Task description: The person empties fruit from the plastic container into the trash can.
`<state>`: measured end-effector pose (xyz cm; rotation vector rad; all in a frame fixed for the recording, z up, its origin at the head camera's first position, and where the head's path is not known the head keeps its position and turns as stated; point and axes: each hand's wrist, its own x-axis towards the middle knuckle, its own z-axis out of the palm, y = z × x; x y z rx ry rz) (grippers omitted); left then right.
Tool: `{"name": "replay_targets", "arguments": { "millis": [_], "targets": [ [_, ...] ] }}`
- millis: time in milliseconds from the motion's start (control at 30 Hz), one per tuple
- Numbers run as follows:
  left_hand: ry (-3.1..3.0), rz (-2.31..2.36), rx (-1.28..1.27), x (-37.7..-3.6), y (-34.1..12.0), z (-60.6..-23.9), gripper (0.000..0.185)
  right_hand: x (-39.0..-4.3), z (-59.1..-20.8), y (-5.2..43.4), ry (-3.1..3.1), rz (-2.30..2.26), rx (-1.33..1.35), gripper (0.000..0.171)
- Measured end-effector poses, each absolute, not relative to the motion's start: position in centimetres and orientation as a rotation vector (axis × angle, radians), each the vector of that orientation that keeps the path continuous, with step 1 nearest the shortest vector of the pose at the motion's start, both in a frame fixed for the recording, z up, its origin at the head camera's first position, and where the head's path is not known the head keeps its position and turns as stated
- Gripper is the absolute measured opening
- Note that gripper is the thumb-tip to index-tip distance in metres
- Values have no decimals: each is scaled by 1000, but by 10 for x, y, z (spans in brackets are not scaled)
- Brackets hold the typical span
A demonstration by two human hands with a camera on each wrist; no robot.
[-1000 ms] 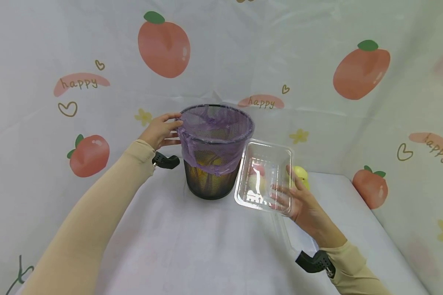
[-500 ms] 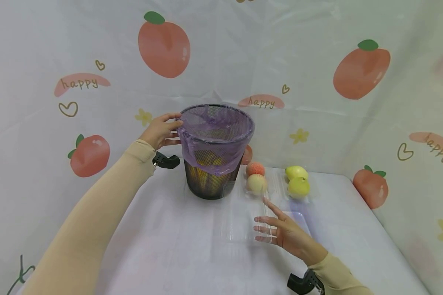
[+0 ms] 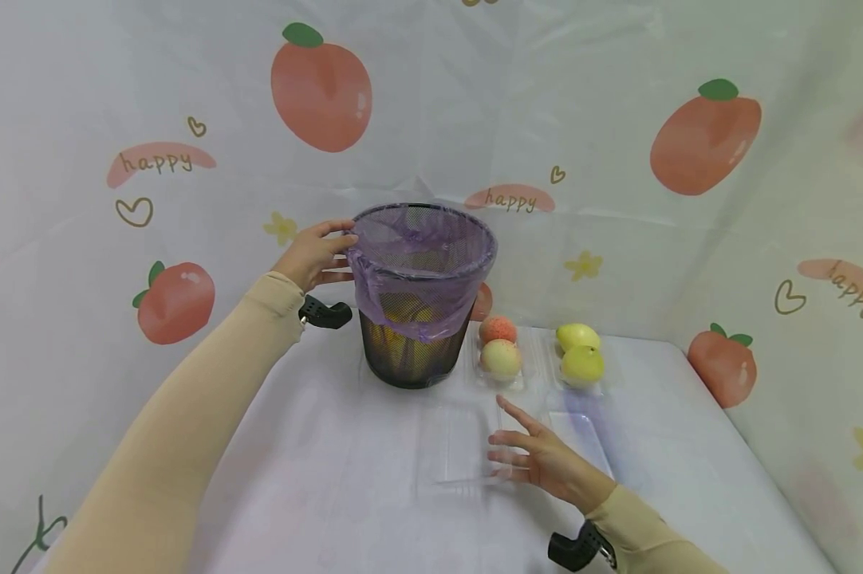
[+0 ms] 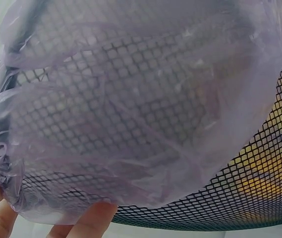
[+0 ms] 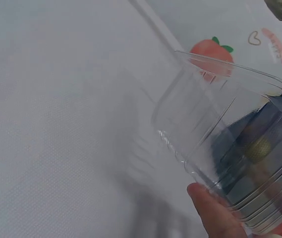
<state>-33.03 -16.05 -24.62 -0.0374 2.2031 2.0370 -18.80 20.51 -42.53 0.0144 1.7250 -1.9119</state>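
While the left hand [image 3: 315,253] curls its fingers against the rim of the black mesh bin [image 3: 411,351], pinching the purple liner [image 3: 403,275] there, the right hand [image 3: 539,458] rests with fingers spread and its thumb against the edge of a clear plastic lid [image 3: 455,445], a loose, open grip. The lid lies flat on the desk [image 3: 317,486], in front of the bin. Right of the bin sit two peaches [image 3: 500,357] and two pears [image 3: 581,363], each pair in a clear tray.
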Motion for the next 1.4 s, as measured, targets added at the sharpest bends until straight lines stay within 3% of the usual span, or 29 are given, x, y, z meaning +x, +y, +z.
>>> {"name": "replay_targets", "arguments": {
  "millis": [1400],
  "targets": [
    [2206,2030,-55,-331,-161,-246,52,-200,-431,213,1575,-1858,2,82]
  ]
}}
